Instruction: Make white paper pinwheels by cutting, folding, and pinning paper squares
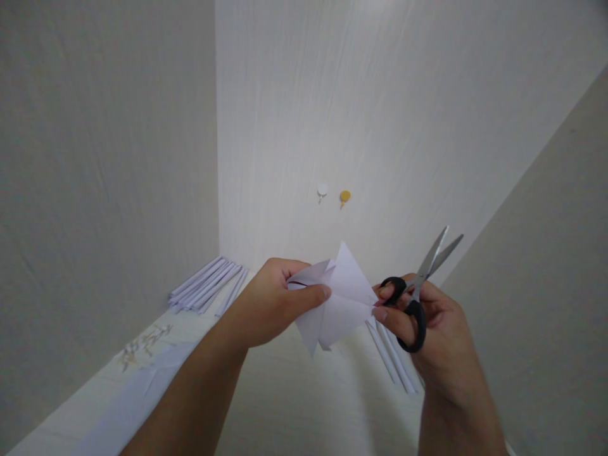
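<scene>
A folded white paper (349, 294) with several pointed corners is in the middle of the head view, held above the table. My left hand (280, 301) grips it from the left, thumb on top and the other fingers hidden behind. My right hand (432, 323) is closed, its thumb and fingertip pinching the paper's right corner. That same hand carries black-handled scissors (420, 282), with the thumb and a finger through the loops. Their metal blades point up and to the right, slightly parted and away from the paper.
Rolled white paper tubes (206, 285) lie in a pile at the left. More paper tubes (392, 354) rest below my right hand. Small twisted pieces (145, 345) and flat white paper (137, 392) are at the lower left. A white hook (322, 189) and a yellow hook (345, 196) are on the back wall.
</scene>
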A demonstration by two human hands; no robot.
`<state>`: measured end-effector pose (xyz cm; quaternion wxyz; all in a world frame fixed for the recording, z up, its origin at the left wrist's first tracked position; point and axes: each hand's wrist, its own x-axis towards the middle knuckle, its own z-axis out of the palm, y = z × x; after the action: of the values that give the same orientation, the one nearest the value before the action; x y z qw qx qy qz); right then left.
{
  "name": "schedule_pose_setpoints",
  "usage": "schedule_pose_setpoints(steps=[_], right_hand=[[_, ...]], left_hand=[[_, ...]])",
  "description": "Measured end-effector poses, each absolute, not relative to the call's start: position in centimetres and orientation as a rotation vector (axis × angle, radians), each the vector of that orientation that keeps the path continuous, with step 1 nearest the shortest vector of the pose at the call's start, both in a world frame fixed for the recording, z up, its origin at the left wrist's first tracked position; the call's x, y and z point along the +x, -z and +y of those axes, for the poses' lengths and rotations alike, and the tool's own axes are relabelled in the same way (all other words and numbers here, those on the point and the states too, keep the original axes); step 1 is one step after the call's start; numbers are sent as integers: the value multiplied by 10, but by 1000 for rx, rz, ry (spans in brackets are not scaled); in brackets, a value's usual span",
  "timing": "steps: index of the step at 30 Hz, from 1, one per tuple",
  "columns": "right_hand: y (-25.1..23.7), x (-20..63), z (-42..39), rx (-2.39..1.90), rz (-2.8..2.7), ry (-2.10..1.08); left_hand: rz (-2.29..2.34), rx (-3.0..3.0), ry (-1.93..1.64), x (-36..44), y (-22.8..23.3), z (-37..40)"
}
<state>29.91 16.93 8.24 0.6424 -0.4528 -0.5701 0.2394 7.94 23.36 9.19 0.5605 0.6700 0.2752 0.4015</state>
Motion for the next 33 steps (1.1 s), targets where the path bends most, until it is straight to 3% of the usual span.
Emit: schedule_pose_setpoints(steps=[10,24,33], right_hand=[[-80,298,169,-1024,-1241,-569],[-79,300,175,-1074,-1221,-506],[-76,296,175,-863,-1242,-771]], left_hand=[[656,1572,-962,79,-91,234],[631,1477,-1304,86,-91,230],[529,1614,-1025,88,-90,231]])
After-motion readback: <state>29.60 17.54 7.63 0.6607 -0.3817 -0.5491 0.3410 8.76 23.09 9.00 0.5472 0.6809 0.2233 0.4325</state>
